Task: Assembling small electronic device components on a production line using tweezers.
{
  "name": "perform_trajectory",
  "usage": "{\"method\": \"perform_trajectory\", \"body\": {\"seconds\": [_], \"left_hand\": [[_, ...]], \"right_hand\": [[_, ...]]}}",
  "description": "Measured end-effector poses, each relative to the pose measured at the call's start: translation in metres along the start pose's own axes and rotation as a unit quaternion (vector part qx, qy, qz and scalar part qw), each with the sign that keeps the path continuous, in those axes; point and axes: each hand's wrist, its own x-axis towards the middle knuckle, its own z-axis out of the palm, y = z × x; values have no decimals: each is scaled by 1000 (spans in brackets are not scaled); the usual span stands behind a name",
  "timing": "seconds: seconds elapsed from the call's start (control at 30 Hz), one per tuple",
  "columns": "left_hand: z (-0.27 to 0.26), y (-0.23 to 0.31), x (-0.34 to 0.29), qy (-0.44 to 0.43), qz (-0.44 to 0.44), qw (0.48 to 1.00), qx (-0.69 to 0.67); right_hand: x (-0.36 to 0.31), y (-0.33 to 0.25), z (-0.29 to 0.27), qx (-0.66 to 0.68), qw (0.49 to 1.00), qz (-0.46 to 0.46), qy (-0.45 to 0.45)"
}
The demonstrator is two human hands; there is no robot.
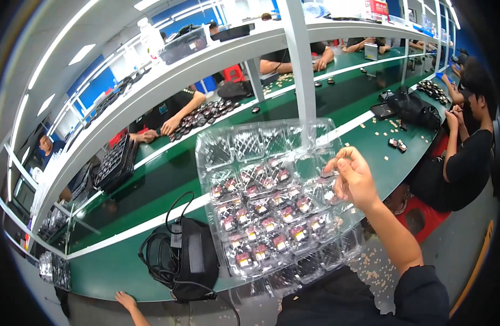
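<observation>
A clear plastic blister tray (323, 127) with rows of pockets lies before me on the green bench. Small dark parts with reddish and white-yellow patches (299, 233) fill many pockets; the far row and some on the right hold none. My right hand (354, 176) is above the tray's right side, thumb and fingers curled together in a pinch. What is between the fingertips, if anything, is too small to tell. My left hand (126, 300) rests at the bench's near edge, fingers stretched out, apart from the tray and holding nothing.
Left of the tray sits a black device with coiled cables (193, 261). A white metal shelf frame (301, 70) rises beyond it. Co-workers sit across the bench and at right. Black trays (116, 160), dark parts (206, 114) and a black bag (413, 106) lie further off.
</observation>
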Motion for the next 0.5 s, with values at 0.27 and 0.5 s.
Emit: {"method": "perform_trajectory", "body": {"seconds": [0.27, 0.5], "left_hand": [[-12, 8, -43, -10, -33, 997, -66], [-5, 22, -115, 99, -46, 961, -255]], "right_hand": [[23, 59, -2, -134, 982, 134, -6], [31, 43, 11, -352, 928, 109, -47]]}}
